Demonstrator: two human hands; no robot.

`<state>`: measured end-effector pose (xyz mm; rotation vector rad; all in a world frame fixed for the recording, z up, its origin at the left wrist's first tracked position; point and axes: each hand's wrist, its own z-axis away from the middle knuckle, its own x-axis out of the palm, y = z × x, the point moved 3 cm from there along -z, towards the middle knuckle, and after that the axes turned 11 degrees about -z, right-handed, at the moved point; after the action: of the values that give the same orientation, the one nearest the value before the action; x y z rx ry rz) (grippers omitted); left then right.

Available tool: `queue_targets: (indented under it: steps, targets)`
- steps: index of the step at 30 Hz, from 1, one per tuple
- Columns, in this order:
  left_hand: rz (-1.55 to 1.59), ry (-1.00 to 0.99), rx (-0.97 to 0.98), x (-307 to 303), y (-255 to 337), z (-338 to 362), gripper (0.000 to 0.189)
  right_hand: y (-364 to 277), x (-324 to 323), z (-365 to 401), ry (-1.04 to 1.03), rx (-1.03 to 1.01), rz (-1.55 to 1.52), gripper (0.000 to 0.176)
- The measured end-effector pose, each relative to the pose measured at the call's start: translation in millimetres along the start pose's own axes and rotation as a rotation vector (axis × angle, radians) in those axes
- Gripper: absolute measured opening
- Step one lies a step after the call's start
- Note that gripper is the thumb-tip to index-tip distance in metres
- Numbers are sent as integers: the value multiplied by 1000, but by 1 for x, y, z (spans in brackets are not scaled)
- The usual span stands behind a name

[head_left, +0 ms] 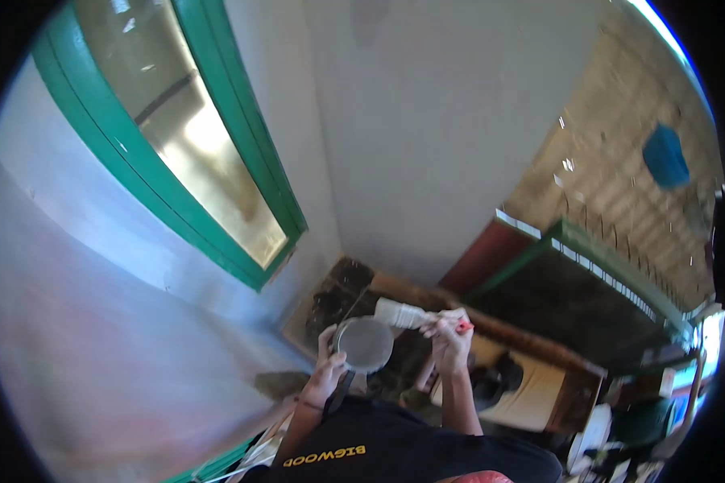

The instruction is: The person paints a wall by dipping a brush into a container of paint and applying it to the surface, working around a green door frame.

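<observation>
My left hand [328,370] is wrapped around the side of a round, pale paint container [365,344], whose top looks greyish from above. In my right hand [451,342] is a wide paintbrush [400,313] with whitish bristles and a red tip at the handle end. The bristles point left and overlap the upper right rim of the container in this view. Both hands are in front of my dark shirt, close together, with dark floor below them.
A green-framed window [242,173] is at upper left, beside a pale wall [443,121]. To the right stands a dark green-edged board [572,282]. Below it lies a wooden frame with a yellowish pad [532,394] and a dark shape [499,378] on it.
</observation>
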<state>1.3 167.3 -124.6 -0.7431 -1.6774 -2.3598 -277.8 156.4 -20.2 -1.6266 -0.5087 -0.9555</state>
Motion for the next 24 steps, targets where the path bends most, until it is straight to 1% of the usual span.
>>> queue_targets:
  steps: [2,3,5,6,7,8,11,15,17,18,21,22,24]
  targets:
    - [31,60,15,2,32,-10,85,9,41,-51,-135,99,99,16]
    - [39,116,5,2,47,-18,85,12,59,-78,-207,133,178,15]
    - [52,240,-33,2,78,-24,86,15,99,-124,-322,246,228,10]
    - [38,315,-28,3,97,-28,85,16,120,-142,-360,269,270,9]
    - [28,351,16,3,108,-32,84,14,139,-157,-393,291,308,9]
    - [16,384,60,1,119,-40,82,17,155,-171,-425,308,346,8]
    - [3,490,147,-13,140,-62,81,33,185,-202,-502,231,352,8]
    - [78,577,206,-17,155,-88,83,48,209,-222,-554,248,433,9]
    - [84,576,227,-22,151,-104,81,55,212,-232,-592,239,474,10]
    - [87,574,235,-26,149,-113,80,61,209,-238,-575,247,452,7]
    - [154,569,309,-25,147,-139,70,69,201,-264,-606,325,465,9]
    - [136,535,358,-19,150,-146,59,70,198,-272,-588,365,401,8]
    - [188,585,352,-16,149,-160,69,67,201,-291,-608,398,386,8]
